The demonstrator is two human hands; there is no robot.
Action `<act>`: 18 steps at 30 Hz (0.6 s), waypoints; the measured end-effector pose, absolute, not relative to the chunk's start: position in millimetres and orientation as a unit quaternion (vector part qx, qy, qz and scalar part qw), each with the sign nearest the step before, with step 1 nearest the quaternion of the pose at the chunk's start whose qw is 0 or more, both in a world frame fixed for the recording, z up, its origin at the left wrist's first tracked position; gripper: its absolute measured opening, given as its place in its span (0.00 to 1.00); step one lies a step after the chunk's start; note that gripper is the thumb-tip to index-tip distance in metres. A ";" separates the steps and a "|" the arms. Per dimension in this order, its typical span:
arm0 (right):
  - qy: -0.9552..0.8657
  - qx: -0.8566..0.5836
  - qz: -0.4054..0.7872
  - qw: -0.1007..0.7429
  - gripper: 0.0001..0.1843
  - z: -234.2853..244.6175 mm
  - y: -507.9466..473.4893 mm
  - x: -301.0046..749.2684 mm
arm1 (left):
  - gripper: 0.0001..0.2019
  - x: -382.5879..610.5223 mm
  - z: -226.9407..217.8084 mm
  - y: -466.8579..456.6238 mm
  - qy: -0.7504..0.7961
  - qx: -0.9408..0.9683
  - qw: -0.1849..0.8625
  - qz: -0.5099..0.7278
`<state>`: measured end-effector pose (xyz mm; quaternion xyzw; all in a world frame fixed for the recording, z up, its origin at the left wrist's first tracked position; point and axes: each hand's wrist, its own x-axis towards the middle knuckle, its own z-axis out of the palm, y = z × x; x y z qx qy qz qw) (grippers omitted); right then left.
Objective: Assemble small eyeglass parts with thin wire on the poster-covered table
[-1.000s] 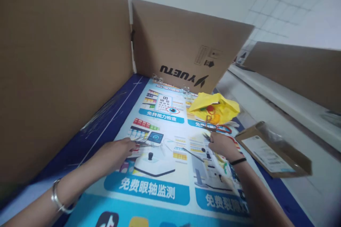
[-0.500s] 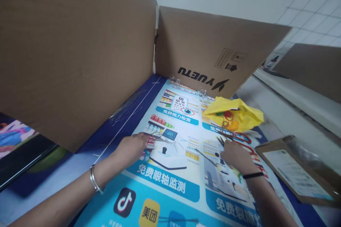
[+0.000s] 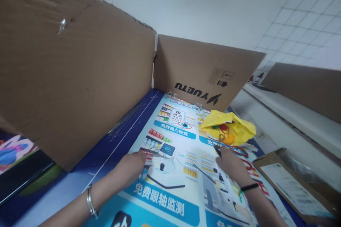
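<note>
My left hand (image 3: 131, 166) is closed over the printed poster sheet (image 3: 170, 181), its thumb and fingers pinched on thin silvery wire (image 3: 152, 149). Loose strands spread to the right of those fingertips, faint against the print. Closed as well, my right hand (image 3: 231, 165) grips a small dark tool (image 3: 217, 150) with a narrow tip; its handles are hidden in the palm, so its exact kind is unclear. Just beyond that hand lies an open yellow bag (image 3: 239, 127) with red, green and orange coiled strands (image 3: 224, 129) in its mouth. A thin dark rod (image 3: 204, 172) rests between the hands.
Tall cardboard panels stand at the left (image 3: 93, 78) and the back (image 3: 197, 67). Straight wires (image 3: 124, 122) lie along the left panel. Small clear pieces (image 3: 198, 107) sit by the back panel. On the right is a brown package (image 3: 293, 188) with a white label.
The view has tilted up, so everything sits lower. The dark tool showed two parted tips before; now they look closer together. Both hands stay in about the same places over the poster.
</note>
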<state>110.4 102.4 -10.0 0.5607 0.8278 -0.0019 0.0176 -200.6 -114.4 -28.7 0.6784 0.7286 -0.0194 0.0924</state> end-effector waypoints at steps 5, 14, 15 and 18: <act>0.814 0.525 -0.076 -0.237 0.12 0.5 105.0 95.2 | 0.19 -200.2 -25.8 -114.1 0.727 0.679 0.105 -0.008; 0.838 0.483 -0.127 -0.220 0.14 -56.5 126.0 77.4 | 0.16 -200.5 -27.9 -116.2 0.728 0.678 0.099 0.017; 0.850 0.476 -0.123 -0.186 0.14 -54.7 125.2 75.1 | 0.15 -200.7 -29.2 -116.0 0.729 0.677 0.100 0.019; 0.881 0.445 -0.109 -0.119 0.16 -38.7 110.9 63.4 | 0.12 -202.3 -30.4 -115.8 0.735 0.669 0.102 0.035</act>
